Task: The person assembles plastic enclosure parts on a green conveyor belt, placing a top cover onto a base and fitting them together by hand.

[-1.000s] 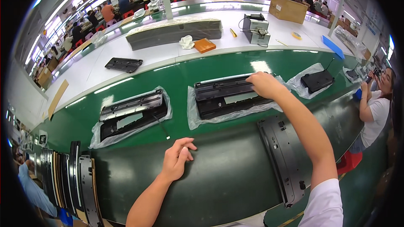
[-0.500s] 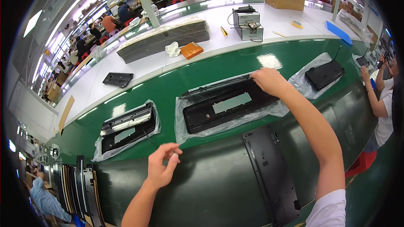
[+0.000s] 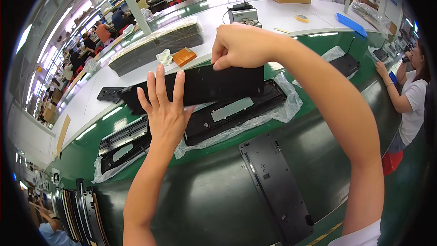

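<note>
My right hand (image 3: pixel 239 48) grips the top edge of a long black panel (image 3: pixel 207 85), its fingers pinched closed. The panel is tilted up above the green belt. My left hand (image 3: pixel 165 116) is open, its spread fingers lying against the panel's face near the left end. Behind and below the panel, a long black housing (image 3: pixel 271 102) with a pale green rectangle (image 3: pixel 232 109) rests on clear plastic film (image 3: pixel 291 100). The panel and my left hand hide part of the housing. Nearer me, another flat black panel (image 3: pixel 277 187) lies on the dark surface (image 3: pixel 205 191).
A smaller black housing (image 3: pixel 120 139) sits on film at left; another (image 3: pixel 348 66) is at right. Upright panels (image 3: pixel 82 214) stand lower left. An orange block (image 3: pixel 184 57), white crumpled tissue (image 3: pixel 165 57) and grey device (image 3: pixel 243 16) occupy the white table. A co-worker (image 3: pixel 409 91) stands at right.
My right hand has lifted the long black panel off the housing and moved left with it. My left hand has moved up, its fingers spreading against the panel. The view has shifted right.
</note>
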`<state>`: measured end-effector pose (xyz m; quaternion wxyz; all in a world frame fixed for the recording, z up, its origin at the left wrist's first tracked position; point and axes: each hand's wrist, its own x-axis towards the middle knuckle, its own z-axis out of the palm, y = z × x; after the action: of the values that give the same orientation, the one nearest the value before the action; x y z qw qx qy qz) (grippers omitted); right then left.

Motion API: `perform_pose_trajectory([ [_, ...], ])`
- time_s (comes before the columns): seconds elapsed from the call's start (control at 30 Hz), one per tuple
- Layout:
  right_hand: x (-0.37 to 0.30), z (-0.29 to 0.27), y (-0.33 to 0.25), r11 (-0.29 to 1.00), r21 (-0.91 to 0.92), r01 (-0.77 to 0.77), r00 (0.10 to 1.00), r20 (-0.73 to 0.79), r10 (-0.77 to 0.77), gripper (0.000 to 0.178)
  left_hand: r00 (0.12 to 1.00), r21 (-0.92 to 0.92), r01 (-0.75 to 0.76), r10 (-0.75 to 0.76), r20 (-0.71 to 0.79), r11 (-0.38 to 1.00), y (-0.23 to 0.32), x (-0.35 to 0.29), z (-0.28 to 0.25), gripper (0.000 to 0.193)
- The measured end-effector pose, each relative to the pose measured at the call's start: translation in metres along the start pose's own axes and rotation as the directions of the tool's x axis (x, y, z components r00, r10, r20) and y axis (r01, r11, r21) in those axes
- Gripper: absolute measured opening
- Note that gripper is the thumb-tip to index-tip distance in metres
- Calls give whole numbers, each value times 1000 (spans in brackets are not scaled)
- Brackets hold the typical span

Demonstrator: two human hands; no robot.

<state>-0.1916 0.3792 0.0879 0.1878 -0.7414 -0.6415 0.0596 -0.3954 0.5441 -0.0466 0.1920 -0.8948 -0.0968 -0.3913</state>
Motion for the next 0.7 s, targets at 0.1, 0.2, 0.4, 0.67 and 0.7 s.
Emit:
perform_pose_trajectory([
  [0.1, -13, -12, -10, 982, 168, -82, 989, 136, 59, 31, 999, -47, -26, 28, 46, 999, -1, 1, -11, 115],
  [0.2, -22, -8, 5, 945, 280, -169, 984, 93, 149, 41, 999, -150, -11, 17, 41, 989, 4, 8, -25, 117],
  [0.4, -63, 43, 71, 747, 492, -447, 858, -1, 514, 53, 961, -404, 276, -240, 137, 872, -26, -11, -53, 102],
  [0.67, -151, 142, 200, 701, -10, -713, 688, -206, 696, 35, 916, -861, 255, -396, 69, 440, -64, -44, -63, 71],
  [0.7, -147, 148, 204, 708, -8, -707, 693, -207, 690, 35, 915, -857, 255, -398, 65, 448, -69, -48, -65, 71],
])
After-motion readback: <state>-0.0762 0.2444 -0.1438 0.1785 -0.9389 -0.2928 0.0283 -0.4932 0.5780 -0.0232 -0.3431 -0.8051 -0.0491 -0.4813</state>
